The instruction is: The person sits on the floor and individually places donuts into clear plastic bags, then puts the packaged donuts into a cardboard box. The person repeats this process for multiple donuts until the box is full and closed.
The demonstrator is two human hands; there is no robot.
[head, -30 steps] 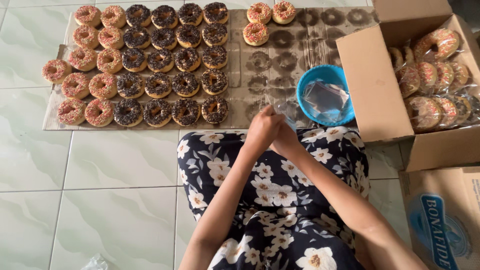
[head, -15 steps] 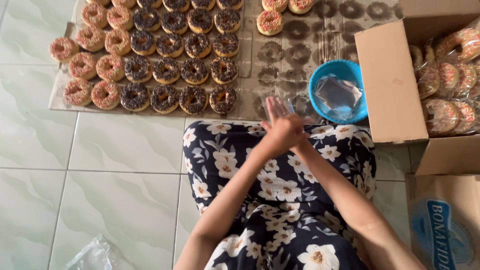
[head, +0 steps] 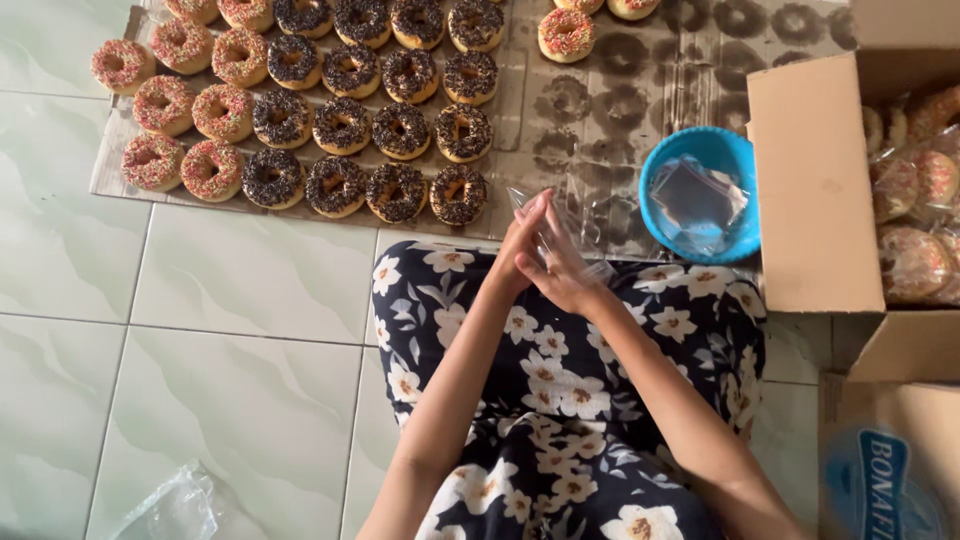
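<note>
We hold a small clear plastic bag (head: 562, 222) between our two hands over our lap, just short of the near edge of the cardboard sheet (head: 610, 110); our left hand (head: 520, 248) presses flat with fingers straight against the bag, and our right hand (head: 562, 270) meets it palm to palm, fingers spread, pinching the same film. On the sheet: rows of chocolate-sprinkle doughnuts (head: 400, 130), beside them rows of pink doughnuts with coloured sprinkles (head: 165, 105), three more pink ones (head: 566, 35) at the far edge, and ring-shaped grease marks between. A blue bowl (head: 660, 170) with clear bags in it sits just right of our hands, touching an open cardboard box (head: 815, 190) of bagged doughnuts (head: 915, 260). A crumpled plastic bag (head: 175, 505) lies on the tiled floor (head: 200, 360)
</note>
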